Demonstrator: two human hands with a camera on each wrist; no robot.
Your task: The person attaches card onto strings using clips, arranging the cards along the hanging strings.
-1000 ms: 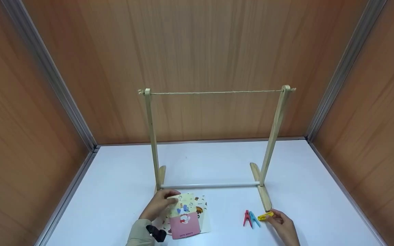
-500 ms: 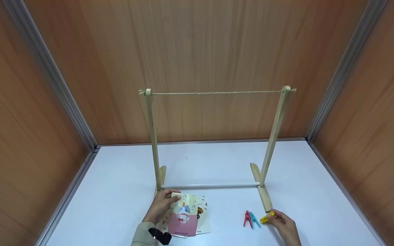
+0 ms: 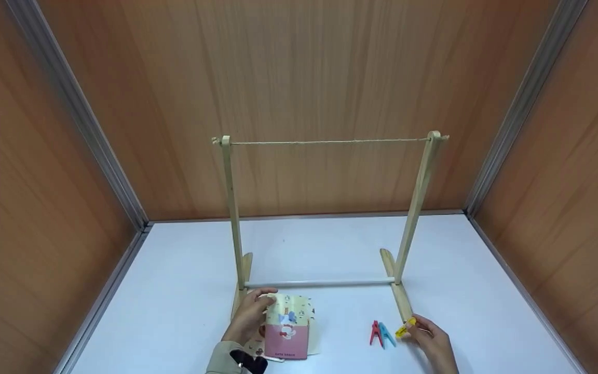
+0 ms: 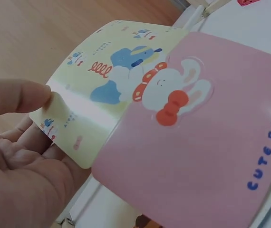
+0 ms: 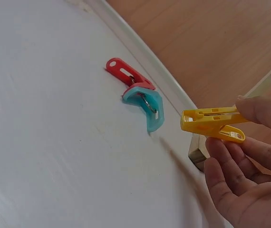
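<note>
Yellow plastic marks the clothespin (image 5: 213, 125) pinched between thumb and fingers of the right hand (image 3: 433, 344), low and right of centre in the head view, lifted off the white table (image 3: 185, 275). Just left of it lie a red clothespin (image 3: 375, 333) and a blue clothespin (image 3: 386, 335), touching. At bottom centre, the left hand (image 3: 248, 318) pinches the corner of a pale yellow sticker sheet (image 4: 102, 80), overlapped by a pink card (image 4: 197, 156), below the wooden rack (image 3: 325, 208).

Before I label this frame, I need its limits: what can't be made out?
- Cards under the pink card: head view, mostly covered; count unclear.
- Pink card's print: head view, too small.
- Yellow clothespin tail: right wrist view, hidden by fingers.
- Left hand: left wrist view, cut off by the edge.
</note>
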